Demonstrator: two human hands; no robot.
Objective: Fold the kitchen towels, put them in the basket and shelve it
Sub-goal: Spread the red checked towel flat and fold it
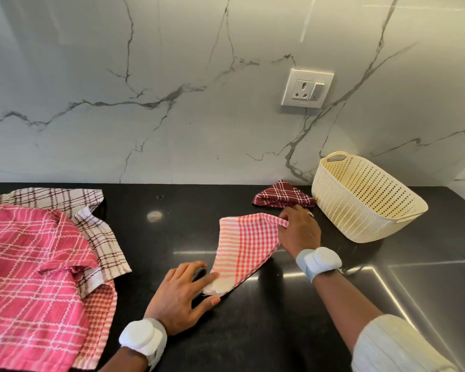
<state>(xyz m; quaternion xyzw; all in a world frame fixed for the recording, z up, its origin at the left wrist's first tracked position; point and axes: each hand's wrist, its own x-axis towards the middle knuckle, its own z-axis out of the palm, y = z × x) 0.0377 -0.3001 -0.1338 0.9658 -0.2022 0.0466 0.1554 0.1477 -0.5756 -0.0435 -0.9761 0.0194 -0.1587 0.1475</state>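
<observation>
Two bare forearms show from the near edge. The left hand [179, 294] has a wristband [142, 338] just behind it: a grey strap carrying a white, rounded, puck-like pod on top. The right hand [300, 232] wears a matching band [318, 261], a pale grey strap with a white oval pod, and a ring [310, 214] with a small pale top on one finger. The right arm has a cream, ribbed knit sleeve [395, 345] bunched near the elbow, at the near right corner.
</observation>
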